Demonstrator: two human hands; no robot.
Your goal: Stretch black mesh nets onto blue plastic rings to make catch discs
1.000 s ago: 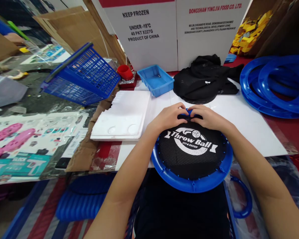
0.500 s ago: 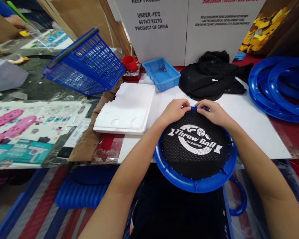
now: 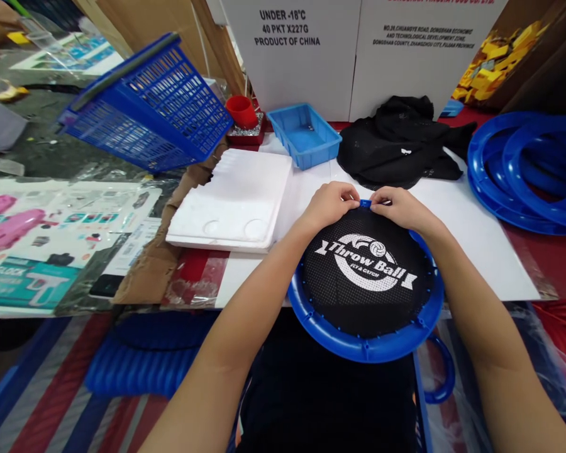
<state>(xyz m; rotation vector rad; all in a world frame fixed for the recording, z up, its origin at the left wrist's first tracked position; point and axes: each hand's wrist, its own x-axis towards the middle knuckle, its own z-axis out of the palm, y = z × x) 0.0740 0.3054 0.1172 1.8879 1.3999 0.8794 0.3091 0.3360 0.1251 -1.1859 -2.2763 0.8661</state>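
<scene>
Right now we pinch the far edge of the black net (image 3: pixel 365 302) with both hands, left hand (image 3: pixel 329 205) and right hand (image 3: pixel 402 209) close together. Fingertips are pressed onto the mesh where it meets the top of the blue hoop (image 3: pixel 365 350). The net lies stretched flat inside the hoop, held by small pegs along the rim, and bears a white "Throw Ball" print facing us. The hoop sits nearer to us than the grip, its far half on the white board (image 3: pixel 474 248) and its near half hanging over the table's edge above our lap.

Just beyond the grip lies a heap of black mesh (image 3: pixel 400 141), with a small blue tray (image 3: pixel 306 135) to its left. Left of the grip rests a white foam tray (image 3: pixel 236 204), and farther off a tilted blue basket (image 3: pixel 155 110) and a red cup (image 3: pixel 242 111). Well to the right of the grip, spare blue hoops (image 3: pixel 528 176) are stacked. Nothing lies between our hands and the rim.
</scene>
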